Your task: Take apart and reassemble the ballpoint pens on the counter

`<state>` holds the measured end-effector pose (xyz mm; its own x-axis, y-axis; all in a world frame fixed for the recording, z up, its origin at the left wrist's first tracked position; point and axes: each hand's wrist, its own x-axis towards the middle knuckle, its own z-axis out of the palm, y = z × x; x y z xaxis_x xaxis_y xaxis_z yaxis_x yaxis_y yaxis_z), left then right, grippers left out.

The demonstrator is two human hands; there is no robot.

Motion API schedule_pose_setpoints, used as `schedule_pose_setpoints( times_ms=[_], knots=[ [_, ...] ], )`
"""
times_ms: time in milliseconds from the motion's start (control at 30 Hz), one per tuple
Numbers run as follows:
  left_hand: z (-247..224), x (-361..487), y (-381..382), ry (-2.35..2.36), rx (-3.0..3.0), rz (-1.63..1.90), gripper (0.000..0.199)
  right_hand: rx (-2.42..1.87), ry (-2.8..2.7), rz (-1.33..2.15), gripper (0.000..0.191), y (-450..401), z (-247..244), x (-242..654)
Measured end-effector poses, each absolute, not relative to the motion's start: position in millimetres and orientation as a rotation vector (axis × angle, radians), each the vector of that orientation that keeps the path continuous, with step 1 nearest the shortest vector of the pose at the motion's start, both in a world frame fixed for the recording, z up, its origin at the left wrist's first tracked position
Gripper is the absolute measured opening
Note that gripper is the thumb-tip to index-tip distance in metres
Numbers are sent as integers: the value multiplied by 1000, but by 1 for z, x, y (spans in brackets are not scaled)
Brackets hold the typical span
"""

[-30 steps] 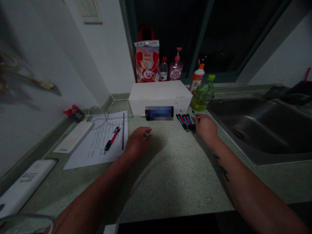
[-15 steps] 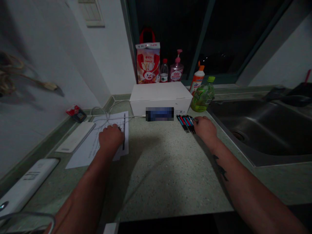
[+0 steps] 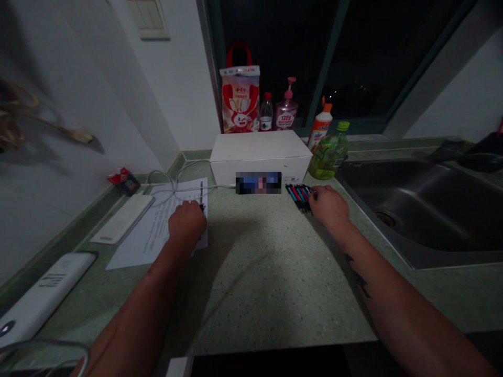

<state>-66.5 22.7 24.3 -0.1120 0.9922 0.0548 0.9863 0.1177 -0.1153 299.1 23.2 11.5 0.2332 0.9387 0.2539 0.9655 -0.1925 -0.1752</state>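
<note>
My left hand (image 3: 187, 222) is closed over the right part of the printed papers (image 3: 147, 230); a small dark thing shows at its fingertips, too small to make out. My right hand (image 3: 329, 206) is closed at the right end of a row of pens (image 3: 298, 198) with black, blue and red parts. Its fingertips touch the row, and what they pinch is hidden. Behind the pens stands a white box (image 3: 259, 146), with a phone-like device (image 3: 258, 183), its screen blurred out, leaning on the front and a white cable running left from it.
A green bottle (image 3: 331, 152) and an orange-capped bottle (image 3: 320, 125) stand right of the box. The sink (image 3: 424, 204) lies at the right. On the left are a white flat box (image 3: 122, 219), a white device (image 3: 47, 293) and a red-black packet (image 3: 124, 181).
My left hand has moved a little to the right across the papers. My right hand has stayed at the pens, with its fingers shifted slightly.
</note>
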Motion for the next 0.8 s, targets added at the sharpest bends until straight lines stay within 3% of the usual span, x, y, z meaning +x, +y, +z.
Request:
schedule_pose_setpoints(
  times_ms=[600, 800],
  knots=[
    [16, -25, 9, -1912, -2357, -78, 31, -2012, -1926, -119, 35, 10, 14, 267],
    [14, -17, 7, -1737, -2576, -495, 27, -1548, -2170, 85, 34, -4, 14, 239]
  ],
)
